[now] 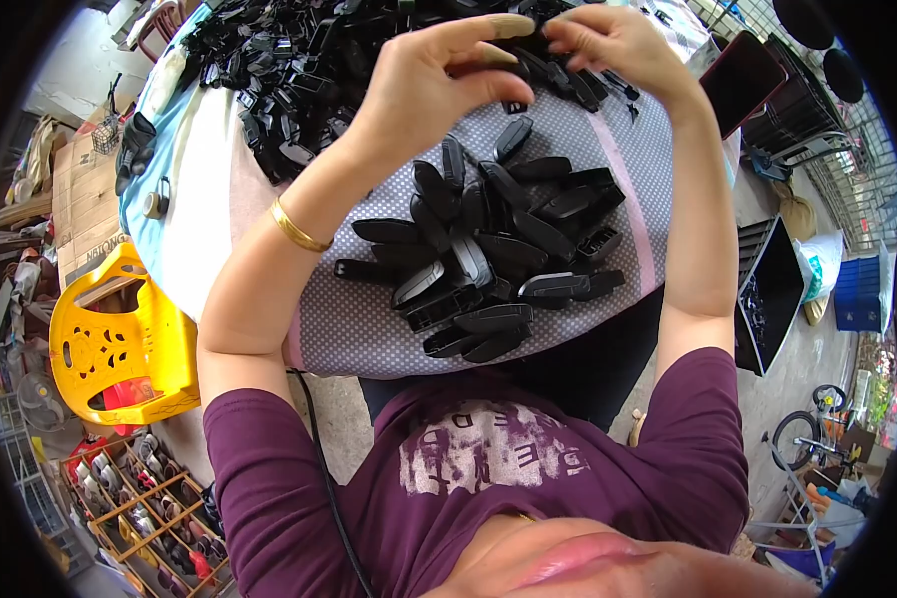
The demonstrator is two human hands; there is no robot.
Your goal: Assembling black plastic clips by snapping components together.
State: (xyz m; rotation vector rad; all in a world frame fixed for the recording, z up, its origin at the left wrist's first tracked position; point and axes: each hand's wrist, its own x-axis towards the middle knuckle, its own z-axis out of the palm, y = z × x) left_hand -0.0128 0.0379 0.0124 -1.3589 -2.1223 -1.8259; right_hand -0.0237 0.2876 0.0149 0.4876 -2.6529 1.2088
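A dotted worktop (334, 319) carries black parts (538, 234) mid-frame. At upper centre, the left hand (419, 85) and right hand (633, 50) curl their fingers (483, 30); whether gripping, I cannot tell.

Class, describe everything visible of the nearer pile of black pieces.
The nearer pile is a loose heap of elongated black pieces, many round-ended, that look like plastic; some have glossy faces catching the light. They overlap at many angles, a few showing boxy parts. The heap rests on the dotted cloth; neither the left hand nor the right hand appears to touch it.
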